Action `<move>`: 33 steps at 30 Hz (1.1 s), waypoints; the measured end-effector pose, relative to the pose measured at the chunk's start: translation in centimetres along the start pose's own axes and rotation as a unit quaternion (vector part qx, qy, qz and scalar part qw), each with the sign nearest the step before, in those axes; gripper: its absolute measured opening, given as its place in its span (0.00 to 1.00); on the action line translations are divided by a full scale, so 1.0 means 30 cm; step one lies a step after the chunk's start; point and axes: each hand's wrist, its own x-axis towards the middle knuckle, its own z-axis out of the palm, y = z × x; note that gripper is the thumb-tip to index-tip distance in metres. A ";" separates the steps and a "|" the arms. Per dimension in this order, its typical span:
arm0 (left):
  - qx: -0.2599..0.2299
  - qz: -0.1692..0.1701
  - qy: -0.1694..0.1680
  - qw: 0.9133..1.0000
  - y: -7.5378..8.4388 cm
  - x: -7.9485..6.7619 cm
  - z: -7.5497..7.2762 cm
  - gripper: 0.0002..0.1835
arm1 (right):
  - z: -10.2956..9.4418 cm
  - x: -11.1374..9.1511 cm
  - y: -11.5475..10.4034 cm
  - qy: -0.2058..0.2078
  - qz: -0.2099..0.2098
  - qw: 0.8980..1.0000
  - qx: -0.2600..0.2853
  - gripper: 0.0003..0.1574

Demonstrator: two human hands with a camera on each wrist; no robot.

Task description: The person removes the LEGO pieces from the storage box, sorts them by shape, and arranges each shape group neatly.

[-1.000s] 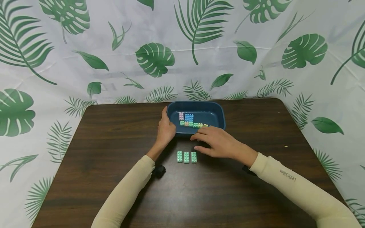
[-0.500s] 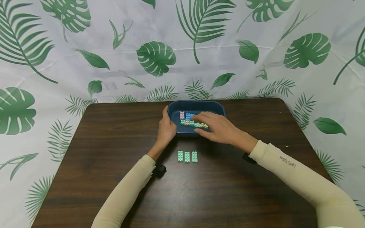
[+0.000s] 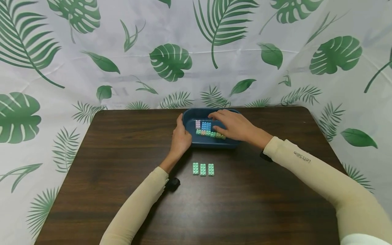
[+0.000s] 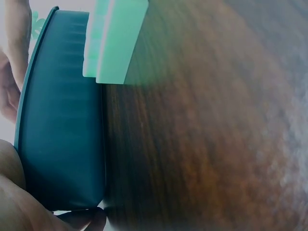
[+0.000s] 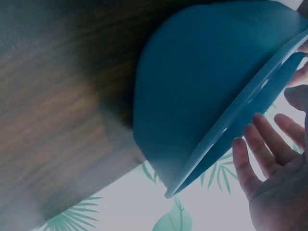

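A dark blue plastic bin [image 3: 214,145] stands near the far side of the table. My left hand [image 3: 181,137] grips its left end; in the left wrist view the hand [image 4: 21,202] lies around the end of the bin [image 4: 62,115]. Over the bin's right part hovers my right hand [image 3: 234,126], fingers spread and slightly bent, with nothing visible between them. Inside lie a pink toy brick [image 3: 197,124], blue toy bricks [image 3: 206,126] and a row of green, orange and yellow bricks [image 3: 208,133], partly shaded by the right hand.
Three mint green toy bricks [image 3: 203,169] lie side by side on the dark wooden table [image 3: 245,204], in front of the bin. A leaf-patterned cloth [image 3: 131,68] hangs behind the table's far edge. A black wrist camera [image 3: 174,184] sits under the left wrist.
My right hand has moved from the bin's near edge forward and over its inside. My left hand keeps its hold on the bin. The three mint bricks have stayed in place.
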 end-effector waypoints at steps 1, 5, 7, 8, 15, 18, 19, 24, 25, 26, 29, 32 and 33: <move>0.000 0.001 0.001 1.000 0.001 0.000 0.000 0.38 | 0.004 0.009 0.005 -0.004 -0.001 1.000 -0.008 0.31; 0.000 0.002 0.001 1.000 0.005 0.000 -0.004 0.38 | 0.016 0.046 0.017 -0.025 -0.001 0.999 -0.027 0.32; -0.002 0.002 0.000 1.000 0.004 0.001 -0.004 0.38 | 0.022 0.065 0.019 -0.036 0.003 0.999 -0.035 0.33; -0.003 0.001 -0.002 1.000 0.004 0.001 -0.004 0.38 | 0.024 0.074 0.019 -0.044 0.005 0.998 -0.039 0.33; -0.005 0.001 -0.003 1.000 -0.009 0.005 0.007 0.38 | 0.041 0.130 0.007 -0.098 0.007 0.992 -0.078 0.35; -0.004 0.002 -0.004 1.000 -0.011 0.007 0.011 0.38 | 0.045 0.146 -0.001 -0.122 0.017 0.988 -0.091 0.38; -0.005 0.002 -0.005 1.000 -0.011 0.007 0.011 0.38 | 0.047 0.150 -0.003 -0.129 0.020 0.987 -0.095 0.39; -0.008 0.001 -0.007 1.000 -0.009 0.007 0.011 0.39 | 0.054 0.167 -0.001 -0.141 0.014 0.983 -0.114 0.41; -0.008 0.000 -0.007 1.000 -0.008 0.007 0.011 0.39 | 0.054 0.170 0.000 -0.138 0.010 0.983 -0.118 0.41; -0.007 0.000 -0.006 1.000 -0.007 0.007 0.011 0.39 | 0.052 0.172 0.000 -0.135 0.006 0.984 -0.120 0.41; -0.005 0.000 -0.004 1.000 -0.006 0.008 0.010 0.39 | 0.046 0.179 0.001 -0.128 -0.004 0.984 -0.123 0.40; -0.004 -0.001 -0.004 1.000 -0.007 0.008 0.009 0.39 | 0.045 0.183 -0.002 -0.133 -0.005 0.984 -0.122 0.41; -0.004 -0.001 -0.005 1.000 -0.008 0.008 0.009 0.39 | 0.046 0.184 -0.003 -0.136 -0.003 0.983 -0.122 0.41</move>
